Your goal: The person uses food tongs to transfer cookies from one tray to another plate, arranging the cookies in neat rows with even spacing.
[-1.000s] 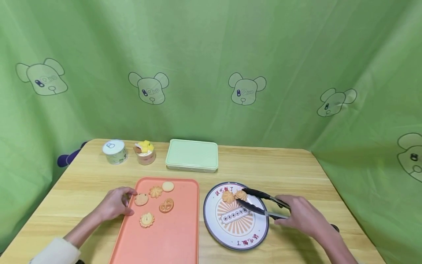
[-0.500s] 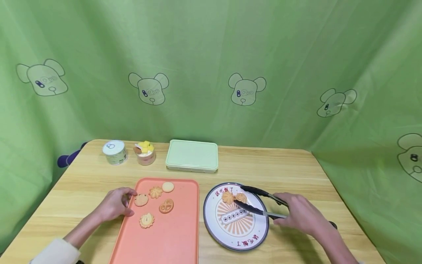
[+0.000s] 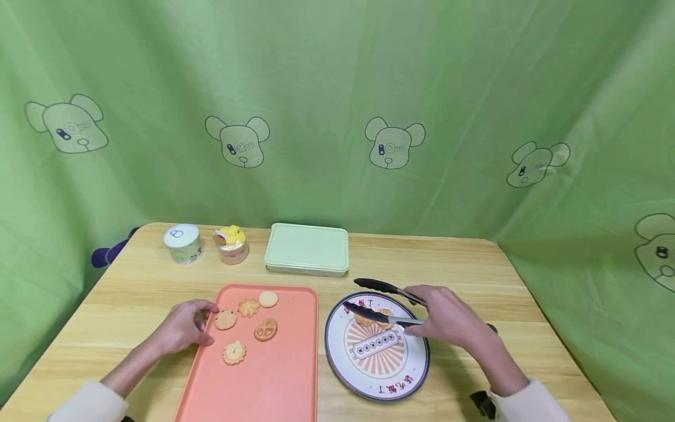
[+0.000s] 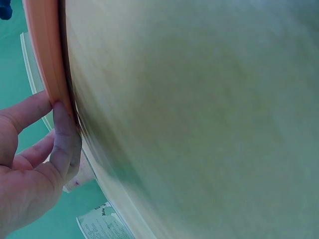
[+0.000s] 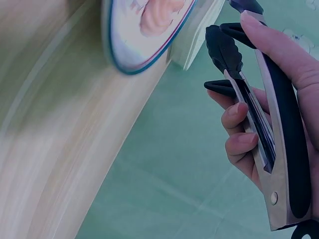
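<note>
The left hand (image 3: 181, 325) rests at the left rim of the pink tray (image 3: 263, 375); in the left wrist view its fingers (image 4: 65, 134) touch the tray's edge (image 4: 47, 50). Several cookies lie on the tray, among them a pretzel-shaped one (image 3: 266, 329) and a flower-shaped one (image 3: 248, 308). The right hand (image 3: 445, 313) grips metal tongs with black tips (image 3: 369, 313), spread apart above the far part of the round plate (image 3: 379, 384). Two cookies (image 3: 385, 319) lie on the plate, partly hidden by the lower tong arm. Nothing is between the tong tips.
Along the table's back stand a white-lidded can (image 3: 183, 243), a dessert cup with yellow topping (image 3: 232, 245) and a closed light green box (image 3: 307, 249). A green curtain (image 3: 316, 76) with bear-like drawings hangs behind and beside the wooden table (image 3: 448, 264).
The right hand and the tongs have lifted and moved left and away from the body, off the right cookie. The cookies and the left hand stay where they were.
</note>
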